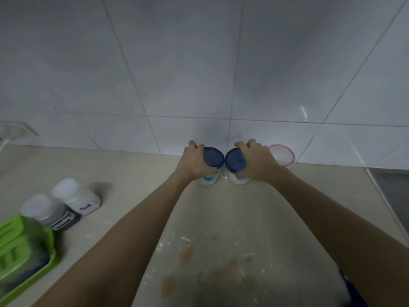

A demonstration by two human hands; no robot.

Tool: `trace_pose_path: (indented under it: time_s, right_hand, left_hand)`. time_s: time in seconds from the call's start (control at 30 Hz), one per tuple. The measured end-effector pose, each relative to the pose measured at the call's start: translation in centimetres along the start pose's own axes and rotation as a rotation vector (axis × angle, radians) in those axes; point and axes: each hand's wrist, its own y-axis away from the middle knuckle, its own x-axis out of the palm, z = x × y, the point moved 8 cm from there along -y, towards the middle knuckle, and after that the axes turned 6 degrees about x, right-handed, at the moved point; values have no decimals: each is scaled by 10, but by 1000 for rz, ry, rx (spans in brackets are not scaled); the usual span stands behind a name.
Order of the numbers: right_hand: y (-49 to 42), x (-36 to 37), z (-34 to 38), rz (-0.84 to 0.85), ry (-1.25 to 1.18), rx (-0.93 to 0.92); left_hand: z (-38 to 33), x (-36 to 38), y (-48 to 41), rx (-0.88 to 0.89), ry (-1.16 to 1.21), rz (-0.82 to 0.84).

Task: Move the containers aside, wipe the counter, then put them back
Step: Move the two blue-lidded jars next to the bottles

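Two white containers with dark blue lids stand side by side near the tiled wall at the back of the beige counter [137, 178]. My left hand [192, 161] grips the left container [213, 157] from its left side. Around the right container [235, 161] my right hand [257, 160] is closed from the right. The two lids nearly touch. Brown stains and white powder [212, 269] lie on the counter between my forearms, close to me.
A white salt jar [76, 196] and a dark jar with a white lid [49, 212] stand at the left. A green rack [24, 253] sits at the lower left. A clear container with a red-rimmed lid [282, 155] stands by the wall, right of my right hand.
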Motion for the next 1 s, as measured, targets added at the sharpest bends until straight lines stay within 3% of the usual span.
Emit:
trace_pose_path:
  time_s: [0.23, 0.43, 0.6, 1.0]
  right_hand:
    - [30, -16, 76, 60, -254, -40]
    - [63, -16, 205, 84, -311, -246]
    - [79, 1, 294, 98, -212, -358]
    - [65, 47, 382, 204, -365, -344]
  left_hand:
    - [69, -61, 86, -123, -29, -47]
    - [148, -119, 201, -299, -23, -108]
    - [199, -142, 278, -418, -38, -194]
    - [267, -145, 304, -434, 41, -237]
